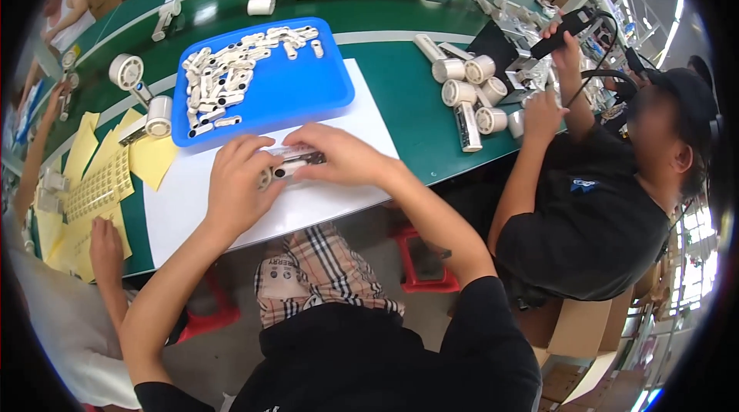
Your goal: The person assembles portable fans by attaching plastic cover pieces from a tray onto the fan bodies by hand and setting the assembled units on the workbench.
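Over the white sheet (178,216) at the table's near edge, I hold a small white handheld fan (282,171) sideways between both hands. My left hand (239,185) is closed around its round head, which the fingers partly hide. At the other end my right hand (344,153) grips the handle, where dark parts show along the upper side. Just beyond my hands stands a blue tray (319,87). Many small white pieces with black round spots (219,81) lie in it, mostly heaped toward its left and far sides.
Several white fans (459,92) are piled right of the tray. More fans (158,116) lie to its left beside yellow sheets (154,156). A co-worker (600,204) on the right holds a black device (566,31). Another person's hand (106,246) rests at the left.
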`<move>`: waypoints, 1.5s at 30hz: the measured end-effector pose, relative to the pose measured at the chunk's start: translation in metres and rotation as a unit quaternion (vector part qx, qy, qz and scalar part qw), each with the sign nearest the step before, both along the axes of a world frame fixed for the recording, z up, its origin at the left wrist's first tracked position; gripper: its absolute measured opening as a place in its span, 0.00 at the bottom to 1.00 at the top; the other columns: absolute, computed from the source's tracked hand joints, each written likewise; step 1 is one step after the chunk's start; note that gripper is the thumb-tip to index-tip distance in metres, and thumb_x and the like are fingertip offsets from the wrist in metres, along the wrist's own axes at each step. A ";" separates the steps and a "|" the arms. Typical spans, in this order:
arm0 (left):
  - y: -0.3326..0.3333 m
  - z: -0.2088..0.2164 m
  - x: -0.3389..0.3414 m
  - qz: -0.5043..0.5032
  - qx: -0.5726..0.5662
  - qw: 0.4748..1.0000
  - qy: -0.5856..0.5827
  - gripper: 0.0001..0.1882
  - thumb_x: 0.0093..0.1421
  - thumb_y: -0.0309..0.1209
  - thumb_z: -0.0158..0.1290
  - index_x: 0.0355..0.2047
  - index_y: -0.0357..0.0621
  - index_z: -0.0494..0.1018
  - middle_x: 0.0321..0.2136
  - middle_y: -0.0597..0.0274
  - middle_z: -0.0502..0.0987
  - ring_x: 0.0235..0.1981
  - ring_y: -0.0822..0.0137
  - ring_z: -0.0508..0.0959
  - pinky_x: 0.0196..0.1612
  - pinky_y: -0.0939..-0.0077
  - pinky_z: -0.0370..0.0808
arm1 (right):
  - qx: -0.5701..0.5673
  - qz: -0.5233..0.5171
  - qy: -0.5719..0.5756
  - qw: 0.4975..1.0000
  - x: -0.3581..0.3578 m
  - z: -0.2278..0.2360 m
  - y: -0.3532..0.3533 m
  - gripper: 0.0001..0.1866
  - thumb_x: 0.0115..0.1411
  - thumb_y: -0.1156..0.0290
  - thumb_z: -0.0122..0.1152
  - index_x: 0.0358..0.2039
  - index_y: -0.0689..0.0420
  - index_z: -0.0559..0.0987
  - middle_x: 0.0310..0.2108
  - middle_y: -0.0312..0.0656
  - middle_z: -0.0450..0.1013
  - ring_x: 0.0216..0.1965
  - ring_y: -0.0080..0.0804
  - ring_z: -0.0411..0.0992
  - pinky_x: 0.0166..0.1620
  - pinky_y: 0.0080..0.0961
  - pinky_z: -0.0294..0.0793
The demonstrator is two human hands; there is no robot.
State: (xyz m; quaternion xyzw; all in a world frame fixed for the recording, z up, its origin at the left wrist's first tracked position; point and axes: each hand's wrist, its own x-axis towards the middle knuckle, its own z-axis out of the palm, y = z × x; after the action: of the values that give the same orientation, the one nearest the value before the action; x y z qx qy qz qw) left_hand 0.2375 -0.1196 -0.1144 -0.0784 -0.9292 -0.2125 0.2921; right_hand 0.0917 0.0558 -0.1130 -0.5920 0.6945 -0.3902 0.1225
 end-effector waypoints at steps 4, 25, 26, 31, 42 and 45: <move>-0.001 0.021 -0.004 0.019 0.018 0.989 -0.144 0.19 0.41 0.30 0.69 0.34 0.47 0.74 0.36 0.61 0.77 0.45 0.55 0.73 0.48 0.61 0.66 | -0.004 -0.003 0.024 1.000 0.007 -0.005 0.000 0.27 0.53 0.67 0.69 0.52 0.62 0.74 0.45 0.49 0.72 0.48 0.47 0.70 0.52 0.36 0.71; 0.000 0.006 -0.012 0.020 0.077 0.980 -0.180 0.25 0.39 0.36 0.71 0.36 0.49 0.71 0.28 0.61 0.76 0.35 0.54 0.74 0.38 0.61 0.68 | 0.038 -0.036 0.033 0.998 0.022 -0.011 0.006 0.30 0.54 0.68 0.68 0.57 0.61 0.71 0.46 0.49 0.70 0.48 0.47 0.69 0.50 0.36 0.71; 0.000 0.005 -0.010 0.028 0.079 0.980 -0.181 0.25 0.39 0.36 0.71 0.36 0.49 0.71 0.28 0.61 0.76 0.35 0.54 0.74 0.38 0.61 0.68 | 0.041 -0.031 0.031 0.998 0.023 -0.012 0.003 0.30 0.54 0.68 0.68 0.57 0.60 0.70 0.47 0.50 0.69 0.48 0.48 0.69 0.51 0.36 0.70; 0.002 -0.001 -0.005 0.063 0.008 0.980 -0.188 0.28 0.42 0.36 0.70 0.43 0.51 0.72 0.33 0.63 0.79 0.39 0.57 0.74 0.41 0.61 0.67 | 0.027 -0.065 0.105 0.992 0.032 -0.027 0.001 0.30 0.54 0.69 0.67 0.57 0.60 0.70 0.47 0.50 0.69 0.49 0.49 0.68 0.51 0.37 0.70; -0.006 0.008 -0.021 0.055 0.204 0.960 -0.181 0.34 0.40 0.40 0.72 0.49 0.46 0.75 0.40 0.54 0.82 0.42 0.53 0.79 0.47 0.62 0.74 | -0.110 -0.114 -0.083 0.984 0.005 -0.018 0.003 0.39 0.53 0.67 0.69 0.64 0.59 0.63 0.59 0.48 0.63 0.56 0.40 0.67 0.56 0.34 0.68; 0.014 0.016 -0.031 0.035 0.336 0.935 -0.110 0.34 0.47 0.43 0.70 0.50 0.37 0.73 0.40 0.49 0.81 0.45 0.54 0.81 0.49 0.64 0.75 | -0.179 -0.141 -0.267 0.936 0.002 -0.019 0.023 0.51 0.51 0.60 0.71 0.69 0.58 0.51 0.64 0.47 0.57 0.56 0.38 0.66 0.55 0.35 0.69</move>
State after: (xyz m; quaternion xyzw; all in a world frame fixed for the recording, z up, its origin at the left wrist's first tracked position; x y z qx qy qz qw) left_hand 0.2061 -0.1052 -0.0980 0.0806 -0.8319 -0.5093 0.2049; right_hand 0.0941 0.0793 -0.1318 -0.3740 0.6312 -0.6650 0.1396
